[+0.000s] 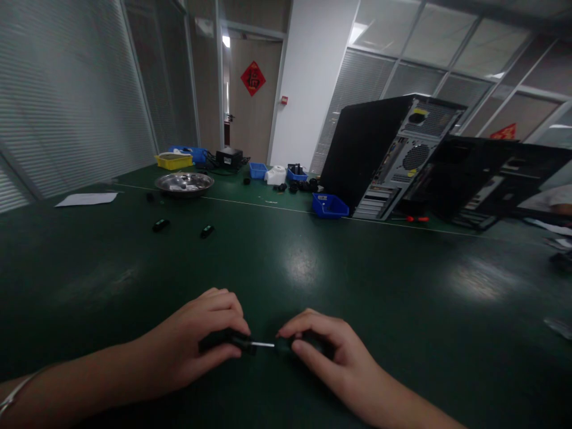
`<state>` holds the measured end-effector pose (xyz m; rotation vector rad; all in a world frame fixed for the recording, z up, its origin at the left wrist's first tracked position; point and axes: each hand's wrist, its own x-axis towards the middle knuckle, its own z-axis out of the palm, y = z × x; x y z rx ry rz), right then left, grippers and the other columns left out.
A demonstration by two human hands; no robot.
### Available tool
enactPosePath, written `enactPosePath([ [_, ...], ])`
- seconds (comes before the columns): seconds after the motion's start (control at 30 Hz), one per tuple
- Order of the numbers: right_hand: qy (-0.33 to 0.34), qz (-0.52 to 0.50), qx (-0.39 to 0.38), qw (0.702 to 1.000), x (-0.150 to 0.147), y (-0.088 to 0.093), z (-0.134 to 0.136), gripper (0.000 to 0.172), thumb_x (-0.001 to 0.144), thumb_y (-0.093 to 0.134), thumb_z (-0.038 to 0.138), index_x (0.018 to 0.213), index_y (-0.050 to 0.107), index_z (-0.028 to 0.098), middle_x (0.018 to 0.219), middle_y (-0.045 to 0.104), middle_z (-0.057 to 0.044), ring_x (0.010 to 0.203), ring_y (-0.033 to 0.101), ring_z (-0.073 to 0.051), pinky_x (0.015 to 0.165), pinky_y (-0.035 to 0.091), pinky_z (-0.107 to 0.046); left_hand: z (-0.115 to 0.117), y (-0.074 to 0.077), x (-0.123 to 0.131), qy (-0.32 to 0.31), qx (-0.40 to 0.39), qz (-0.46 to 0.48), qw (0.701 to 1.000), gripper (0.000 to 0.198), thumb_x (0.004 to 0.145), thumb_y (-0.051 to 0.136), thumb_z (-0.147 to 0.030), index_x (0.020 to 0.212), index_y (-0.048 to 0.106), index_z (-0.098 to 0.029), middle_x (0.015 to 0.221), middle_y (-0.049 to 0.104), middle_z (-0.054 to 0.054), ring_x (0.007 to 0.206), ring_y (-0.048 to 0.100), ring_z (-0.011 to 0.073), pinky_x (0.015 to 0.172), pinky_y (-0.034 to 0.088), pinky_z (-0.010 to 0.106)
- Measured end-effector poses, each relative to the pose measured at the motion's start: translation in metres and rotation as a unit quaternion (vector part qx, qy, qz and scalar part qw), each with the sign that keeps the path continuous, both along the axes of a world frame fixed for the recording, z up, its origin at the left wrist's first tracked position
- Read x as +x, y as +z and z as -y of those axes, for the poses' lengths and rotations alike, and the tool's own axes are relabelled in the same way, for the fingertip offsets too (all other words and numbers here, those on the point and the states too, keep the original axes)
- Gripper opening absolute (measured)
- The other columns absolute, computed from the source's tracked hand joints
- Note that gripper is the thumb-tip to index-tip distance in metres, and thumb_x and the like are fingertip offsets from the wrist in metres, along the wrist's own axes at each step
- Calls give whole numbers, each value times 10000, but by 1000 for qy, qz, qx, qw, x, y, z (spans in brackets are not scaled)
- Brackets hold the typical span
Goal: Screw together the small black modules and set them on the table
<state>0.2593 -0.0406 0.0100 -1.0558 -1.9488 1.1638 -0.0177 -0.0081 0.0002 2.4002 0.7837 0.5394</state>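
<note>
Our left hand [192, 330] and right hand [346, 351] faced each other over a green surface [379, 286] bearing a black computer tower [361, 149] and a metal bowl [184, 185]. The left grasped a dark object [241, 341], its thin metal rod [263, 344] pointing toward the right; whether those curled fingers held anything, we couldn't tell.

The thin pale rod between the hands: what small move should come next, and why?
Perhaps ease the right hand slightly toward the rod: it juts from the black piece in the left hand, its visible tip short of the right thumb.
</note>
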Motion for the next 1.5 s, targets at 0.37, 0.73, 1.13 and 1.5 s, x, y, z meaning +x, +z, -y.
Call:
enactPosePath([
  [0.37, -44, -2, -16, 999, 0, -7, 0, 195, 958, 597, 305, 1043, 730, 191, 973, 722, -67, 910, 666, -217, 826, 495, -347, -3, -3, 0, 16, 27, -31, 999, 313, 889, 592, -68, 1132, 618, -264, 1041, 643, 20, 949, 572, 212, 838, 394, 320],
  [0.73, 6, -1, -1, 1000, -2, 2, 1, 184, 956, 586, 252, 1053, 728, 185, 994, 703, -87, 941, 660, -229, 861, 512, -375, -3, -5, -1, 25, 20, -29, 999, 284, 873, 599, -77, 1113, 587, -230, 1051, 635, 47, 959, 546, 237, 810, 404, 340],
  [1.13, -2, -4, 30, 1000, -2, -1, 2, 166, 947, 586, 212, 1031, 726, 181, 980, 705, -84, 927, 661, -221, 846, 520, -363, -4, -3, 0, 19, 28, -35, 999, 277, 895, 586, -93, 1133, 589, -234, 1074, 647, 49, 971, 554, 237, 842, 431, 364],
  [1.5, -35, -1, 84, 996, -3, -6, -1, 164, 932, 572, 121, 972, 718, 186, 969, 695, -73, 940, 650, -216, 857, 506, -364, 11, 14, 2, -43, 39, -43, 997, 98, 903, 602, -124, 901, 550, -207, 998, 604, 38, 948, 553, 214, 820, 456, 342],
])
